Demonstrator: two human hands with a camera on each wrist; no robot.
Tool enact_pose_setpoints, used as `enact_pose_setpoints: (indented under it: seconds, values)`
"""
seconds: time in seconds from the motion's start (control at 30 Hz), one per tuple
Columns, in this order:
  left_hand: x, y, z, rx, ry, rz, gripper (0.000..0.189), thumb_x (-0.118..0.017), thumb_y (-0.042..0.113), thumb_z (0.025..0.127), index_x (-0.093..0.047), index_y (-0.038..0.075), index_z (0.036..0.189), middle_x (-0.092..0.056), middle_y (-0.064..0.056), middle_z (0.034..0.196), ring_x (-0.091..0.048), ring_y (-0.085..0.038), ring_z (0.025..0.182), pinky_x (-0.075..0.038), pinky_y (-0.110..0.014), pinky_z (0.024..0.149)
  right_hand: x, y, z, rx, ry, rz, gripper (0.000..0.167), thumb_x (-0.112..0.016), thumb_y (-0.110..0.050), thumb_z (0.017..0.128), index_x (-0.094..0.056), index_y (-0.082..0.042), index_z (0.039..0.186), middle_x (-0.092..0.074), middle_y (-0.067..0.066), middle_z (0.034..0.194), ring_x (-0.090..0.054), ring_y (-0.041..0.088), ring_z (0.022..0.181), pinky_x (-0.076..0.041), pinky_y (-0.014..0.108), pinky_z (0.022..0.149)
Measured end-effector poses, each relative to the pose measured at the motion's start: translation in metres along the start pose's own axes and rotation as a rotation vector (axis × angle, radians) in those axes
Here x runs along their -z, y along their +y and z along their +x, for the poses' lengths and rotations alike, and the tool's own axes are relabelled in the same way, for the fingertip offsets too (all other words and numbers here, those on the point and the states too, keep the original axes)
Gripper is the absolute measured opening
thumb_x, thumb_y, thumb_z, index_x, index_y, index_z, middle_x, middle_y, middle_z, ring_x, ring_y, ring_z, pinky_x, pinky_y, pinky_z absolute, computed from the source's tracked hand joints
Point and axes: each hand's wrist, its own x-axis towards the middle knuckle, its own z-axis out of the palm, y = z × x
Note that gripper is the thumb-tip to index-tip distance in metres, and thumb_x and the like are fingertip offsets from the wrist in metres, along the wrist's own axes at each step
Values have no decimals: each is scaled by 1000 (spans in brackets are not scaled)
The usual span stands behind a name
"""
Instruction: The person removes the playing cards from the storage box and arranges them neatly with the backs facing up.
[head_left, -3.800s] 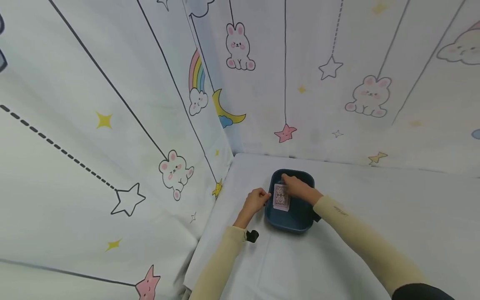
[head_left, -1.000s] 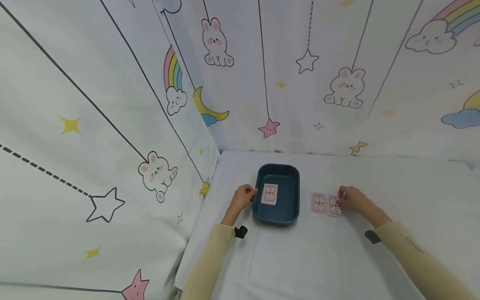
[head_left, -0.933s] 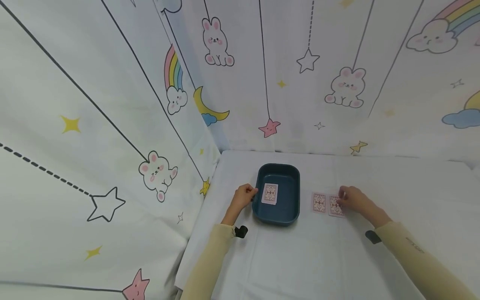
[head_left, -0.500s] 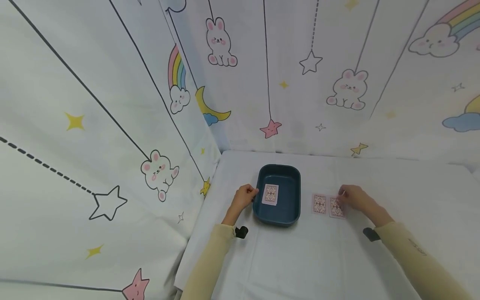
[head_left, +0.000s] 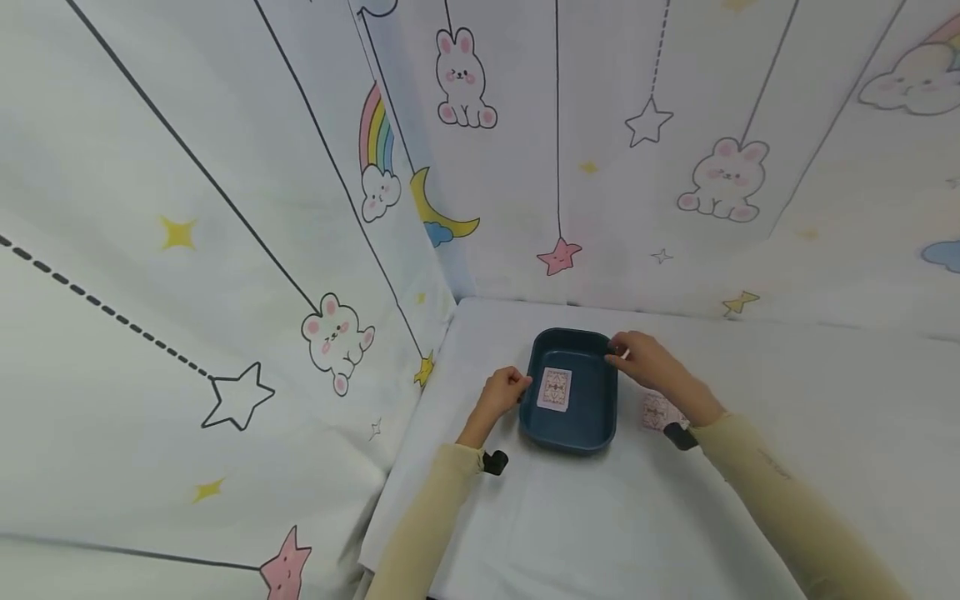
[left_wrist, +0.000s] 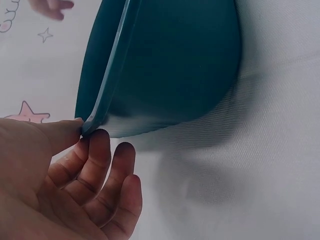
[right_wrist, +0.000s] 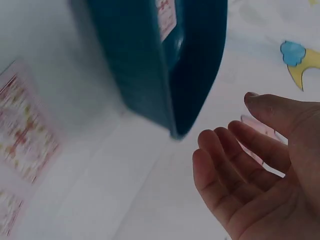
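Observation:
A dark blue rectangular tray point(head_left: 592, 408) holds playing cards point(head_left: 555, 389), face down towards its left side. My left hand point(head_left: 501, 396) pinches the tray's left rim between thumb and fingers; the left wrist view shows the thumb on the rim of the tray point(left_wrist: 175, 60). At the far right corner of the tray is my right hand point(head_left: 656, 367). In the right wrist view that hand point(right_wrist: 265, 160) has loosely bent fingers, nothing between them, and a gap to the tray. More face-down playing cards point(head_left: 654, 410) lie on the cloth right of the tray, partly hidden by the right arm.
A white cloth point(head_left: 570, 525) covers the table. White curtains printed with rabbits, stars and clouds hang behind it and along its left side. Black wrist cameras point(head_left: 495, 462) sit at both cuffs.
My right hand has left the cards on the cloth and moved left to the tray's far right corner. Earliest, it was inside the tray. My left hand stays at the rim.

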Motion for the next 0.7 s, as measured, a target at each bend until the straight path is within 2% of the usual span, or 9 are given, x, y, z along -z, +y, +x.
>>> enact_pose_setpoints:
  seconds: [0.23,0.37,0.47,0.57,0.67,0.7]
  values:
    - [-5,-3,4,22,21,22,27,-62,31,101,-65,5,93,-63,-5,80,-59,-12,69,-44,-22,60,-24,-32,37,40,-90,-8,43,-64,-23,99,-58,8,128,-64,25,120,-63,36,109,-52,50,96]
    - [-3,-2,4,19,16,12,27,-63,30,100,-65,5,93,-64,-5,79,-59,-13,68,-44,-23,59,-39,-42,60,35,-191,-29,49,-66,-25,98,-55,9,131,-61,27,126,-61,38,115,-49,51,100]
    - [-2,-3,4,9,12,1,26,-64,29,100,-65,4,91,-64,-5,79,-60,-13,67,-43,-23,59,-52,-46,74,17,-281,-93,52,-68,-26,97,-54,11,132,-61,27,126,-61,37,113,-49,51,100]
    - [-3,-5,5,-2,13,8,25,-64,28,100,-64,5,90,-64,-4,77,-60,-12,66,-43,-23,58,-63,-47,81,-6,-364,-169,52,-70,-27,96,-56,10,130,-63,25,122,-61,34,108,-49,50,100]
    - [-2,-5,6,-6,6,3,26,-64,29,100,-64,6,88,-64,-3,76,-59,-11,65,-42,-22,57,-69,-49,81,-34,-419,-233,47,-70,-26,95,-59,7,126,-60,28,127,-62,35,109,-49,52,101]
    - [-2,-4,6,-7,5,3,27,-64,29,100,-64,6,88,-63,-3,75,-59,-11,65,-42,-22,57,-70,-49,82,-47,-430,-251,49,-72,-28,94,-59,6,127,-57,29,130,-62,37,110,-49,53,101]
